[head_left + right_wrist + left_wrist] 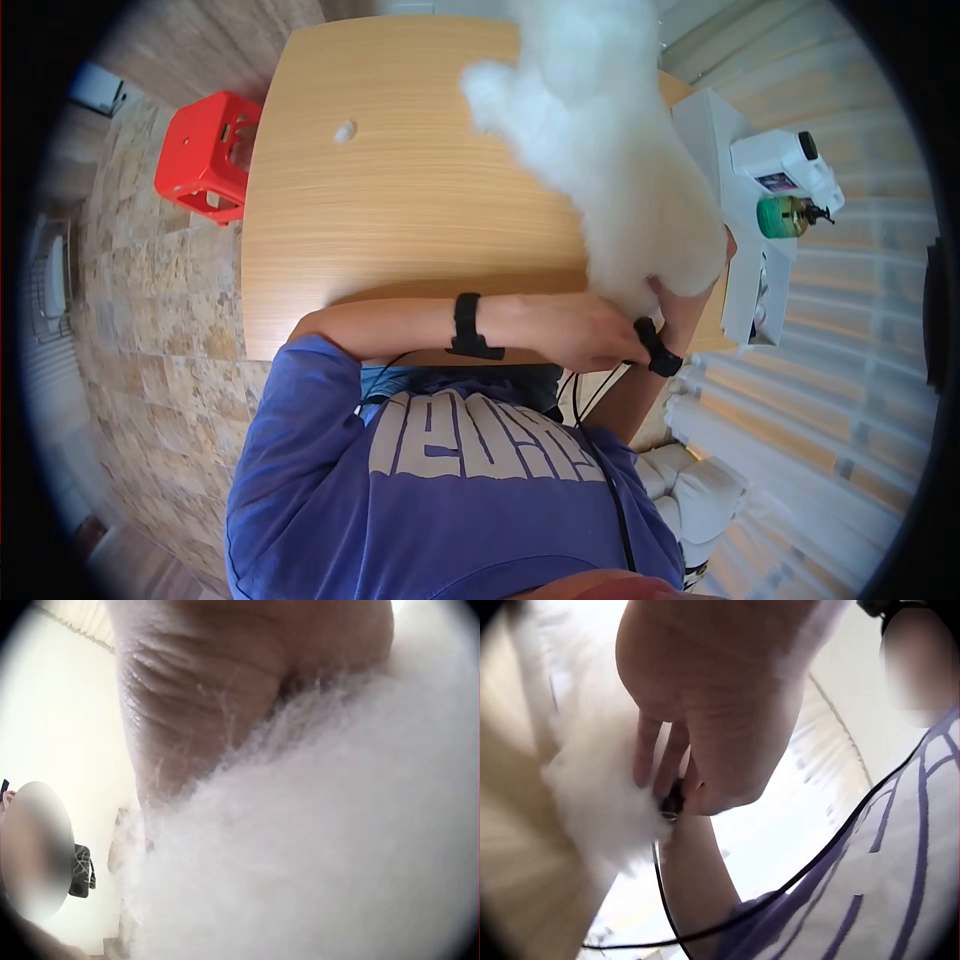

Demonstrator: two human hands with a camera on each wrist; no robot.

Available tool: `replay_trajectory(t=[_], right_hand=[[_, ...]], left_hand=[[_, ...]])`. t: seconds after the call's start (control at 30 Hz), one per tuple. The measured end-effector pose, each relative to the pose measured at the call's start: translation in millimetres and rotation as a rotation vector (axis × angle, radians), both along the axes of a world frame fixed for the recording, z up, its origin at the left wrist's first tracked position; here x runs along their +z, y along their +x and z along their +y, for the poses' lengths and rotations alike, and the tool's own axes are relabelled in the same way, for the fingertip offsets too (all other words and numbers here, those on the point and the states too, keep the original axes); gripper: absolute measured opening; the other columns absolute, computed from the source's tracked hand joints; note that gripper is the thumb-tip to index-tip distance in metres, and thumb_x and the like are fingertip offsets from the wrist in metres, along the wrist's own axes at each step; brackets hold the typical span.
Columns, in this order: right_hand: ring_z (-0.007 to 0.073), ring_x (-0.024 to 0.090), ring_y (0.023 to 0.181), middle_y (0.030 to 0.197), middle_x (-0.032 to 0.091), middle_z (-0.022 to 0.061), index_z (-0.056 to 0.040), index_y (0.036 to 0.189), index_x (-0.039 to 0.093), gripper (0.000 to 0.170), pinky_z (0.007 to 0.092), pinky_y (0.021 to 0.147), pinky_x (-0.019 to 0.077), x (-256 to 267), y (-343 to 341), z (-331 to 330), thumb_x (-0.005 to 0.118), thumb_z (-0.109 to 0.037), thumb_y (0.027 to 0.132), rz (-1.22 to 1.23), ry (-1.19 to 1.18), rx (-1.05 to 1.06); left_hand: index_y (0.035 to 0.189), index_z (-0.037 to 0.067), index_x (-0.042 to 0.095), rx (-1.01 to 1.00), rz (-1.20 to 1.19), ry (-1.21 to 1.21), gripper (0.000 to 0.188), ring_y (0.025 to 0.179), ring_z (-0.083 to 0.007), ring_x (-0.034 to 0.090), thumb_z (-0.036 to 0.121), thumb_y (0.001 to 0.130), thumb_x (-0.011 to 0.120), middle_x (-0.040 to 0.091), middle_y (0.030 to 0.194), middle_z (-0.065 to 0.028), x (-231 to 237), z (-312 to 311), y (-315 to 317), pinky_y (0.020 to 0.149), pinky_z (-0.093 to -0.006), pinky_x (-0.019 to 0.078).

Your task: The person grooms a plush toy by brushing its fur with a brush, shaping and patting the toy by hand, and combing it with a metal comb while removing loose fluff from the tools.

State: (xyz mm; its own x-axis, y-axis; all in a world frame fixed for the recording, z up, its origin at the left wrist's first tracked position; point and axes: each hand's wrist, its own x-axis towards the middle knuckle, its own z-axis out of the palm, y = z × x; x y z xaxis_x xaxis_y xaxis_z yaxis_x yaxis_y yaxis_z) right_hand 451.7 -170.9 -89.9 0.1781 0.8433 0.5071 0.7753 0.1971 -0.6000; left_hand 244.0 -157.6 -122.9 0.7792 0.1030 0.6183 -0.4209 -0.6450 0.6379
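Note:
A white, long-furred, dog-like animal [650,190] stretches along the right side of the table [420,200], its rear nearest the person. Against that rear, the right hand [683,303] grips the body, thumb on one side and a fingertip showing on the other. In the right wrist view its palm [210,697] presses into the fur, and the fingers are hidden. Crossing in front of the person, the left hand [590,330] reaches the right wrist. Its thumb and fingers [673,754] pinch the black wrist strap [657,350] close beside the fur.
A small white tuft [345,132] lies at the table's far left. Left of the table stands a red stool [200,155]. A white jug [775,160] and a green pump bottle [783,216] are at the right edge by the curtain. Black cables [610,480] hang before the shirt.

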Motion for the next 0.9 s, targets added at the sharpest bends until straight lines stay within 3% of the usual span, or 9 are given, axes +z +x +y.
replay_trajectory(t=[0.03,0.17,0.3,0.43,0.53,0.6,0.73,0.8,0.9], right_hand=[[0.0356,0.046,0.131,0.140,0.041,0.0135,-0.0044,0.147,0.041,0.116,0.0469,0.114,0.0384,-1.0,0.5,2.0,0.089,-0.012,0.041,-0.001,0.001,0.014],[0.0358,0.046,0.131,0.140,0.042,0.0135,-0.0051,0.145,0.044,0.113,0.0473,0.114,0.0387,-9.0,11.6,2.6,0.086,-0.009,0.041,-0.088,0.042,-0.028],[0.0353,0.046,0.133,0.140,0.042,0.0124,-0.0056,0.144,0.047,0.111,0.0478,0.115,0.0391,-15.8,14.3,3.6,0.085,-0.007,0.040,0.065,0.059,0.021],[0.0352,0.046,0.133,0.141,0.042,0.0119,-0.0059,0.145,0.045,0.112,0.0474,0.115,0.0392,-13.1,12.0,1.9,0.085,-0.008,0.040,-0.027,0.036,-0.034],[0.0350,0.045,0.133,0.141,0.042,0.0118,-0.0062,0.146,0.044,0.113,0.0468,0.115,0.0388,-12.7,8.7,0.2,0.086,-0.008,0.041,0.032,0.036,-0.045],[0.0348,0.045,0.134,0.141,0.042,0.0117,-0.0065,0.146,0.044,0.112,0.0463,0.115,0.0384,-12.5,7.9,0.0,0.086,-0.008,0.042,0.098,0.039,-0.019],[0.0347,0.044,0.134,0.142,0.042,0.0116,-0.0065,0.146,0.044,0.110,0.0459,0.116,0.0378,-12.6,8.4,-0.6,0.086,-0.007,0.044,0.049,0.047,-0.006],[0.0348,0.044,0.135,0.142,0.042,0.0116,-0.0067,0.146,0.044,0.110,0.0462,0.116,0.0376,-10.5,10.3,0.4,0.086,-0.007,0.045,-0.033,0.015,-0.026],[0.0352,0.043,0.134,0.142,0.042,0.0118,-0.0068,0.147,0.043,0.111,0.0467,0.115,0.0375,-12.4,9.7,0.1,0.086,-0.007,0.044,-0.005,0.027,-0.038]], left_hand=[[0.128,0.010,0.067,0.014,-0.001,0.001,0.041,0.087,-0.0309,0.067,0.010,0.086,0.067,0.071,0.098,-0.0102,6.1,10.5,-6.8,0.077,-0.0413,0.0557],[0.111,0.006,0.069,0.647,-0.260,0.013,0.026,0.090,-0.0309,0.067,0.007,0.085,0.069,0.072,0.101,-0.0109,11.9,86.4,-49.5,0.080,-0.0384,0.0549],[0.115,0.001,0.063,1.180,-0.355,-0.039,0.026,0.094,-0.0359,0.065,0.010,0.091,0.067,0.068,0.104,-0.0190,17.7,163.7,-55.2,0.084,-0.0425,0.0527],[0.118,0.001,0.061,1.116,-0.217,0.049,0.025,0.103,-0.0378,0.063,0.015,0.098,0.060,0.065,0.116,-0.0215,-13.0,204.6,-57.5,0.088,-0.0442,0.0521],[0.116,-0.002,0.063,1.029,-0.044,-0.151,0.032,0.111,-0.0393,0.062,0.025,0.105,0.051,0.064,0.121,-0.0210,-51.4,228.4,-66.3,0.098,-0.0471,0.0485],[0.123,0.004,0.065,1.098,0.079,0.133,0.040,0.118,-0.0357,0.061,0.031,0.110,0.039,0.066,0.126,-0.0173,-61.4,234.6,-81.3,0.105,-0.0526,0.0431],[0.126,0.011,0.066,1.187,0.266,0.232,0.039,0.121,-0.0313,0.061,0.032,0.110,0.037,0.068,0.126,-0.0117,-59.6,238.7,-102.7,0.108,-0.0572,0.0393],[0.136,0.013,0.061,1.212,0.444,0.263,0.037,0.125,-0.0308,0.060,0.028,0.109,0.042,0.068,0.129,-0.0146,-55.2,245.0,-114.7,0.110,-0.0525,0.0416],[0.130,0.011,0.066,1.258,0.526,0.175,0.033,0.123,-0.0322,0.062,0.023,0.102,0.051,0.069,0.127,-0.0148,-49.5,248.6,-126.8,0.108,-0.0528,0.0435]])
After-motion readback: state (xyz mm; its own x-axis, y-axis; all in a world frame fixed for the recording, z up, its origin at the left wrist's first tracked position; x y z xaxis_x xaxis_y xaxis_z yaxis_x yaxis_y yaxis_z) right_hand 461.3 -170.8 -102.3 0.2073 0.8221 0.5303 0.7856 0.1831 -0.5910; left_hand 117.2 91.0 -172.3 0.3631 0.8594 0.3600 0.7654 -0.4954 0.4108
